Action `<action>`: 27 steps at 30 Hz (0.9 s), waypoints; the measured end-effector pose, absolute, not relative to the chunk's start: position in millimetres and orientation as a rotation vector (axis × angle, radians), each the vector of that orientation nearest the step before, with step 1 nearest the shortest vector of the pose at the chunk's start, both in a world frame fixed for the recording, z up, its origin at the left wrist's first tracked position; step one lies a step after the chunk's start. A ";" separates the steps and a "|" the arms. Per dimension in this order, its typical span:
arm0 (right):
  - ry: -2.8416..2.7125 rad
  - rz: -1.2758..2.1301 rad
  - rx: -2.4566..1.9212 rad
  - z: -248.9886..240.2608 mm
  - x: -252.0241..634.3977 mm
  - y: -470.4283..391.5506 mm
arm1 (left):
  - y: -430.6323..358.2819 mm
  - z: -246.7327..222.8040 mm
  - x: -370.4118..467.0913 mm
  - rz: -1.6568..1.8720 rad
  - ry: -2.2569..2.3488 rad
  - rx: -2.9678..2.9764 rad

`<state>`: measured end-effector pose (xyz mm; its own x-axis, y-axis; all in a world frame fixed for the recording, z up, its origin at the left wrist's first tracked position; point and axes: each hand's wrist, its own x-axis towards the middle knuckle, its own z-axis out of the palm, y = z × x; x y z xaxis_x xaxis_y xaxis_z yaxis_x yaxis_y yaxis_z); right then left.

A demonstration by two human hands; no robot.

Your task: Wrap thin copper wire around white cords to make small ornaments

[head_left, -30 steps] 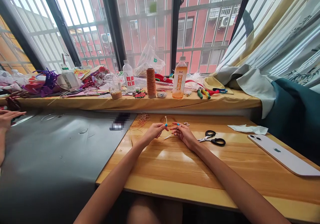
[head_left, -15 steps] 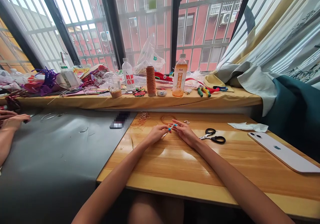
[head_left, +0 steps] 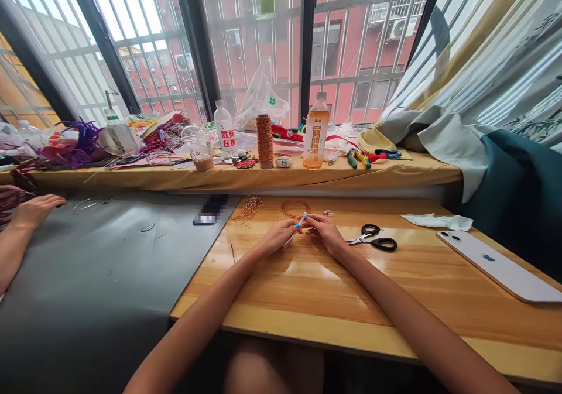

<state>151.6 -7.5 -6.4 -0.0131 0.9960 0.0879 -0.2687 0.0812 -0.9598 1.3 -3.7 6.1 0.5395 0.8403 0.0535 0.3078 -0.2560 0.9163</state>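
Above the wooden table [head_left: 281, 300], my left hand [head_left: 280, 235] is closed on a small white strip [head_left: 301, 220] with blue at its ends. My right hand [head_left: 324, 230] pinches the upper end of the same strip, its fingers bent. Just behind the hands lies a coil of copper-coloured wire [head_left: 287, 209]. Black-handled scissors [head_left: 373, 239] rest open to the right of my right hand. A bundle of loose thin copper strands [head_left: 251, 205] is at the table's back left.
A white phone [head_left: 492, 262] and a tissue [head_left: 439, 222] lie at the right. Behind, the cloth-covered ledge [head_left: 263, 180] holds a thread spool [head_left: 264, 142], bottles and pliers. Another person's hand [head_left: 39, 209] is over the grey mat [head_left: 96, 288] at left.
My right hand's fingers have curled in from a more spread pose and now pinch the strip, which stands more upright. The other person's hand has shifted to the right.
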 end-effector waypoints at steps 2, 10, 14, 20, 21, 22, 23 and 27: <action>-1.087 1.239 -0.956 -6.9 150.5 -7.9 | -3.2 4.6 2.7 0.691 0.935 1.818; -1.165 1.174 -0.933 -7.1 149.1 -7.8 | 1.5 -3.4 5.1 0.727 0.910 1.826; -1.211 1.159 -0.902 -4.5 147.0 -10.5 | 0.6 -3.4 5.1 0.753 0.928 1.825; -1.266 1.120 -0.950 -5.2 148.6 -10.1 | -2.8 3.3 5.2 0.740 0.944 1.816; -1.276 1.111 -0.957 -6.0 149.0 -9.5 | -2.5 3.1 5.2 0.745 0.937 1.823; -1.284 1.098 -0.965 -6.7 149.5 -9.0 | -2.0 2.5 5.3 0.747 0.929 1.830; -1.294 1.083 -0.973 -7.4 149.8 -8.6 | -1.5 1.6 5.3 0.749 0.922 1.833; -1.359 1.008 -0.998 -8.5 150.7 -8.2 | -0.6 -1.7 6.0 0.755 0.891 1.817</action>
<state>150.7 -8.2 -8.5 -0.0262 0.9602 0.2779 0.0126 0.2783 -0.9604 6.0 -0.6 -1.7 0.5453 0.8304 0.1144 0.2492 -0.2909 0.9237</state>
